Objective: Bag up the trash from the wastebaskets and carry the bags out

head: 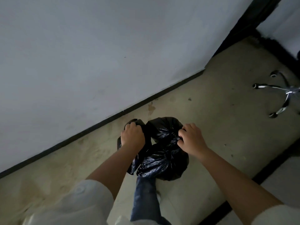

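Black plastic trash bags (164, 158) hang bunched together in front of me, above the beige floor. My left hand (133, 135) is closed in a fist around a gathered bag top on the left side. To the right, my right hand (192, 138) pinches the crumpled neck of a bag between two bulging lumps of plastic. How many bags there are I cannot tell. No wastebasket is in view. My jeans leg (146, 197) shows directly below the bags.
A pale wall (97, 54) with a dark skirting strip (113, 117) runs diagonally on the left. The chrome star base of an office chair (279, 95) stands at the right edge. A dark frame (240, 28) rises at top right. A dark floor strip (267, 169) crosses at right.
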### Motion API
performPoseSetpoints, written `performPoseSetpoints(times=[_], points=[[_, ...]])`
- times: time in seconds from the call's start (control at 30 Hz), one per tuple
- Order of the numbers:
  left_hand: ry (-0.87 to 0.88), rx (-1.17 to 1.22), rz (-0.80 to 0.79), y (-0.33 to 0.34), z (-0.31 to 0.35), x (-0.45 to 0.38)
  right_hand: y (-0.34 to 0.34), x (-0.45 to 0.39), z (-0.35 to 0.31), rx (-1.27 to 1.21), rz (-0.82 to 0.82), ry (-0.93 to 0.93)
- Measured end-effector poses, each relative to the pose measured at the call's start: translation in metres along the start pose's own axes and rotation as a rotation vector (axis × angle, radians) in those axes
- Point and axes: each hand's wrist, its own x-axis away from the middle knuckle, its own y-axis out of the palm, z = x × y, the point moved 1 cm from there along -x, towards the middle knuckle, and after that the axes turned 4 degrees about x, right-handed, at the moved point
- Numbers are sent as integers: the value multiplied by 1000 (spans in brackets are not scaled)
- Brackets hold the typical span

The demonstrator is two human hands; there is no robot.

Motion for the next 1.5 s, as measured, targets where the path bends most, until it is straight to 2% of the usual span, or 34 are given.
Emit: performPoseSetpoints(times=[0.27,0.4,0.57,0.73,0.97,1.17,1.37,1.5], points=[[-52,-17,-196,13,89,-131,26,-108,120,3,-132,41],[-113,0,-224,23,126,-191,51,-170,195,-78,-202,253],[-355,100,-208,40,164,-254,85,-239,258,-233,-290,318],[-564,99,-128,49,188,-296,107,-294,312,-415,-259,471],[-538,4,-113,59,212,-345,128,-359,333,-545,-278,526],[-510,-15,-167,80,225,-374,153,-400,341,-598,-267,544],[-472,-24,-363,109,239,-386,185,-397,365,-376,-468,418],[-466,42,-349,122,247,-387,193,-387,389,-297,-550,310]])
